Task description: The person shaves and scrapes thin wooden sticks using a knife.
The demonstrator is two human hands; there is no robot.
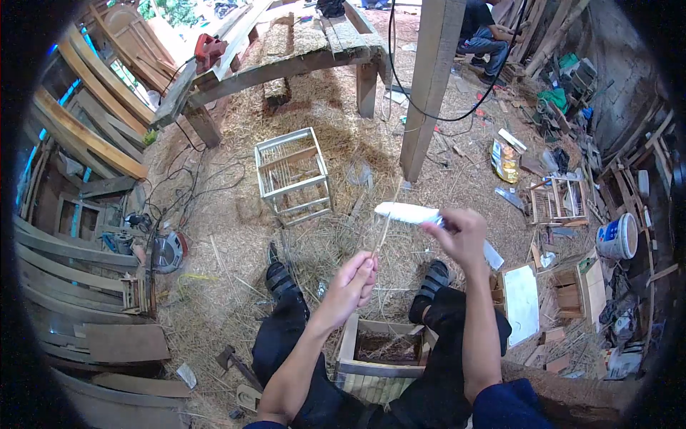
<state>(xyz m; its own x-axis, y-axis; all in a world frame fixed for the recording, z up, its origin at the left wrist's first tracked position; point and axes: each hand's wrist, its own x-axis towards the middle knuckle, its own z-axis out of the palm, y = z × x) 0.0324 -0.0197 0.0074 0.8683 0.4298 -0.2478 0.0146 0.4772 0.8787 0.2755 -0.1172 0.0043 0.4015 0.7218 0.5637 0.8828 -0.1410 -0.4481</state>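
Observation:
My left hand [355,281] is closed around a thin pale strip [386,227], bamboo or wood, that slants up and away from my fingers. My right hand [463,236] grips a knife [409,213] whose broad blade shines white and points left. The blade crosses the strip above my left hand; whether they touch I cannot tell. The knife's handle is mostly hidden in my fingers. Between my legs stands a small wooden box frame [348,346] with an open top.
A small slatted wooden cage [289,171] stands ahead on the shavings-covered floor. Behind it is a workbench [300,68] bearing a red power tool [209,51]. A wooden post [432,86] rises ahead. A hatchet [239,366] lies at left, a white bucket [618,237] at right. Another person [486,39] sits far right.

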